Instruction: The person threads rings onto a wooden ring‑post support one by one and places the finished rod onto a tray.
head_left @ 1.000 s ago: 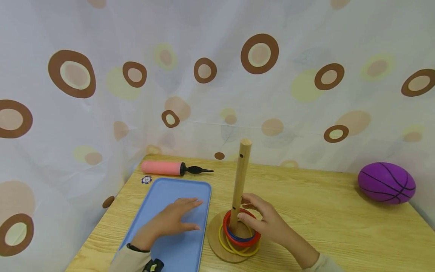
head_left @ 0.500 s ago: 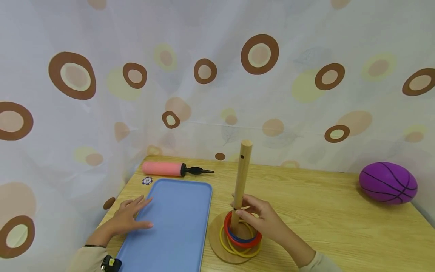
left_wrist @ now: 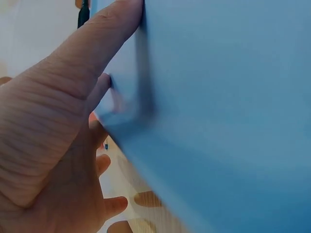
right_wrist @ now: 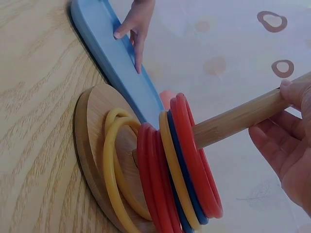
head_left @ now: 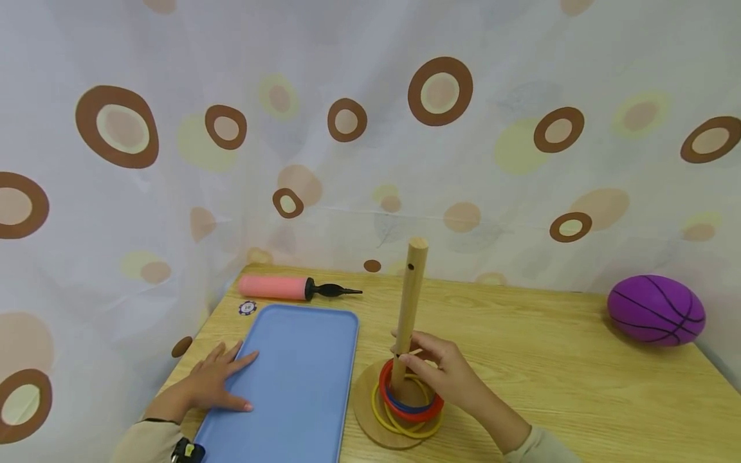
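In the head view, a wooden ring-toss stand has an upright post [head_left: 412, 292] on a round base [head_left: 370, 418]. Red rings [right_wrist: 194, 150], yellow rings [right_wrist: 111, 165] and blue ones lie stacked round the post's foot. My right hand [head_left: 442, 366] pinches the post just above the rings, thumb in front and fingers behind. The left hand [head_left: 211, 384] rests with spread, straight fingers across the left rim of a flat blue tray [head_left: 298, 366]. From the left wrist view, its thumb [left_wrist: 97, 43] lies over the tray's inner side.
A pink hand pump [head_left: 274, 287] with a black nozzle lies behind the tray, and a poker chip [head_left: 247, 308] lies by the tray's far left corner. At the far right sits a purple ball [head_left: 656, 310]. A spotted curtain [head_left: 370, 161] hangs behind the wooden table [head_left: 521, 328].
The left hand has gone from over the middle of the tray to its left rim and settled there. My right hand's fingers have closed in on the post.
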Demonstrator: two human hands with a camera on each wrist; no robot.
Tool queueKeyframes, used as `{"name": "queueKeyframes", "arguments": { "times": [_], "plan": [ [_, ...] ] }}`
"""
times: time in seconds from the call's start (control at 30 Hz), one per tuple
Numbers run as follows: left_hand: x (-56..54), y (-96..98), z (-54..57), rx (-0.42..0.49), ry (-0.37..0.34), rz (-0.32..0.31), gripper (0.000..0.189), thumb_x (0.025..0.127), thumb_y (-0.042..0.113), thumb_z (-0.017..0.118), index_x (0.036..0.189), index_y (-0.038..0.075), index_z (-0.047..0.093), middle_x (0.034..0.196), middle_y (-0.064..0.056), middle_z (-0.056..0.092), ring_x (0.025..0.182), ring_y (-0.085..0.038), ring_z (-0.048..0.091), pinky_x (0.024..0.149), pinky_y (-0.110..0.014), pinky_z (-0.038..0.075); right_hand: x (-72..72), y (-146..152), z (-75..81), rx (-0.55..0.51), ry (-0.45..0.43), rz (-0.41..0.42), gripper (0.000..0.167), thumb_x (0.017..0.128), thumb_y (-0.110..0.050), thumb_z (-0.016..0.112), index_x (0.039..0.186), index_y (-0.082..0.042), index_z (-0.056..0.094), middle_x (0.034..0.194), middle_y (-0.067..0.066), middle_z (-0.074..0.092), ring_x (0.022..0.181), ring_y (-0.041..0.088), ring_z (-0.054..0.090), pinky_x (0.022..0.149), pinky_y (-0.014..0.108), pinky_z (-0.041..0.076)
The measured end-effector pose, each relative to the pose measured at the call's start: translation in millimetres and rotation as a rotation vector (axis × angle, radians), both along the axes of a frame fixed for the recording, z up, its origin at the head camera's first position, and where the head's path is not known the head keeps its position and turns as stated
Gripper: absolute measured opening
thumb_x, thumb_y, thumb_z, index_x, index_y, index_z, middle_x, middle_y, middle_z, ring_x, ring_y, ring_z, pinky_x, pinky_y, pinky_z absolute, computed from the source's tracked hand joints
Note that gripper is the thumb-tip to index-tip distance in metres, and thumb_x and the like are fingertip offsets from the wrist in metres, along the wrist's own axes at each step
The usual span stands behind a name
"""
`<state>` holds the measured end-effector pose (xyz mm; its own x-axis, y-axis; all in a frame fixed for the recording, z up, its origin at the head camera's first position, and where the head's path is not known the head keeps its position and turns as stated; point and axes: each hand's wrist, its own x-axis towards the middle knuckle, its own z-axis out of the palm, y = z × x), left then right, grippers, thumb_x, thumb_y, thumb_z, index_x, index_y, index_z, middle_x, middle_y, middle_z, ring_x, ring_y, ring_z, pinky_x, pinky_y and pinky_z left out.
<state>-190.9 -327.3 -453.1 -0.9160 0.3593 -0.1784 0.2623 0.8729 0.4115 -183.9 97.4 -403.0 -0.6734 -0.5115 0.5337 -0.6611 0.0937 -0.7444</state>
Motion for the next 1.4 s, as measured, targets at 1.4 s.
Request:
{"name": "queueKeyframes", "arguments": {
  "times": [1.4],
  "plan": [
    [16.0,196.3,1.4,-0.205,0.122,0.017,0.097,0.066,0.073,0.067,0.141,0.015,0.048,0.147,-0.023,0.034,0.138,-0.045,0.021,0.098,-0.070,0.024,7.5,56.4,41.4,-0.022,0.093,-0.096,0.044,0.087,0.014,0.057,0.128,-0.001,0.058,0.105,-0.004,0.069,0.094,0.009,0.065,0.078,0.022,0.052]
  ]
}}
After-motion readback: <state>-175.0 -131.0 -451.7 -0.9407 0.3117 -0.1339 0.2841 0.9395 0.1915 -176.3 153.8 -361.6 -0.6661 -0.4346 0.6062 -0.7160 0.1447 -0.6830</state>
